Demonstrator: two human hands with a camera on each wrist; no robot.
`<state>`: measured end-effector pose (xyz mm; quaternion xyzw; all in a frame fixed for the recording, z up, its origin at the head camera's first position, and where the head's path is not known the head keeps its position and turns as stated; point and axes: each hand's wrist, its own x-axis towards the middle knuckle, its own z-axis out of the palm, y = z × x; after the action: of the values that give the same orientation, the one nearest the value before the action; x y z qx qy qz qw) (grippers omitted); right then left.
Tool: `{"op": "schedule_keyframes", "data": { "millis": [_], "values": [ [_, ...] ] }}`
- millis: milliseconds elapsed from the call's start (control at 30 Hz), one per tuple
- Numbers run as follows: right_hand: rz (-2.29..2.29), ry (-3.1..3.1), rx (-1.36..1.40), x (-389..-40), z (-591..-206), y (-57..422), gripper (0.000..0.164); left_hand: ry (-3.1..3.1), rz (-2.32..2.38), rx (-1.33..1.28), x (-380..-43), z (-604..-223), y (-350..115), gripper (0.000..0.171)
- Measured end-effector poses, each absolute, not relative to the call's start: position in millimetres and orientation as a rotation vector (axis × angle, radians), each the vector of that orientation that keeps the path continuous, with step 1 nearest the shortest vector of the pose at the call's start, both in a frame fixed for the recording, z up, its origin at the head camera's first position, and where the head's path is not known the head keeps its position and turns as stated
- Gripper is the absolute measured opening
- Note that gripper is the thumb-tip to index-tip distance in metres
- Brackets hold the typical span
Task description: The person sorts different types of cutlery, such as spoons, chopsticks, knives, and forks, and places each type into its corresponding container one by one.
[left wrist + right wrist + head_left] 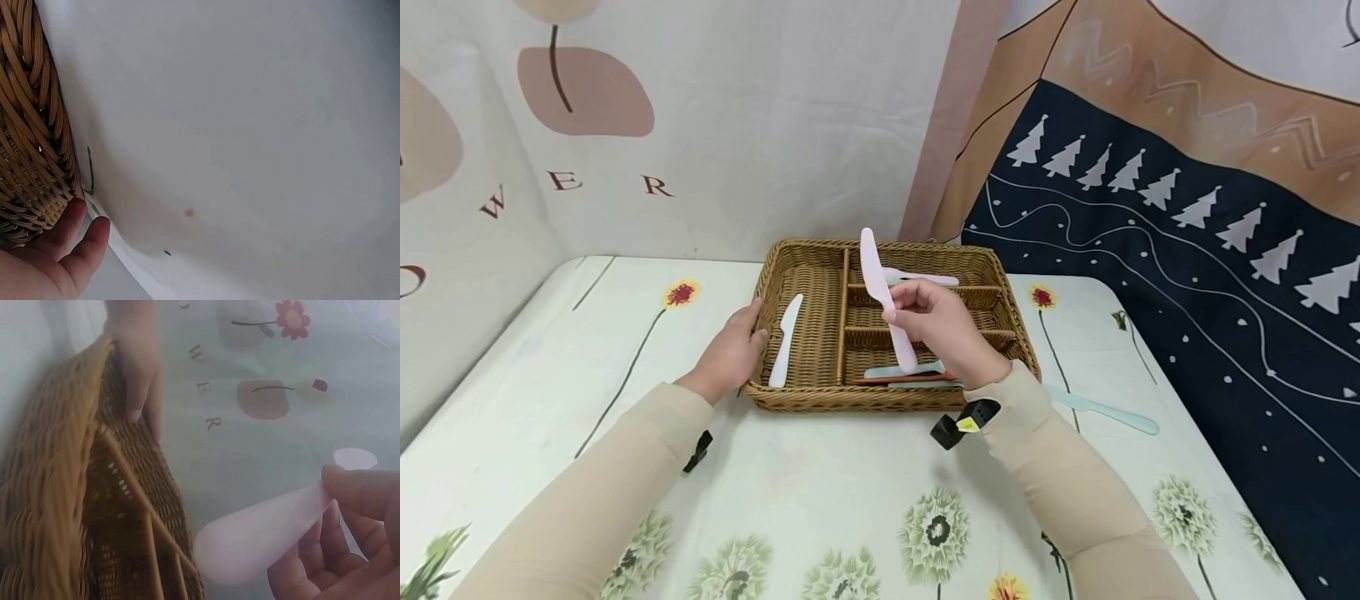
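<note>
A pale pink knife [883,292] is pinched between the thumb and fingers of my right hand [943,325], held tilted above the divided wicker basket [865,400]. In the right wrist view, the knife's rounded handle end [237,550] points toward the basket. My left hand [730,354] grips the basket's left side, thumb near the rim and fingers along the outer wall. A white knife [786,342] lies in the long left compartment. Pale blue and orange cutlery [902,375] sits in the front right compartment, partly hidden by my right hand. Another pink piece [921,277] lies in the back right compartment.
A pale blue knife [1108,408] lies on the flower-patterned tablecloth [820,492], right of the basket. Printed cloth hangs [760,125] close behind the table, with a dark tree-patterned part [1150,250] at the right. Each wrist carries a black device [966,422].
</note>
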<state>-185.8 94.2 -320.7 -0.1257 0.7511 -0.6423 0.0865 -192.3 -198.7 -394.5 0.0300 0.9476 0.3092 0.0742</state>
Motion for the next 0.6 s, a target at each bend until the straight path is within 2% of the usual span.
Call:
{"op": "schedule_keyframes", "data": {
  "millis": [600],
  "values": [
    [-2.13,1.933,-0.109,-209,-316,38,0.024,2.851,0.919,0.116,-192,-395,-200,0.059]
  ]
}}
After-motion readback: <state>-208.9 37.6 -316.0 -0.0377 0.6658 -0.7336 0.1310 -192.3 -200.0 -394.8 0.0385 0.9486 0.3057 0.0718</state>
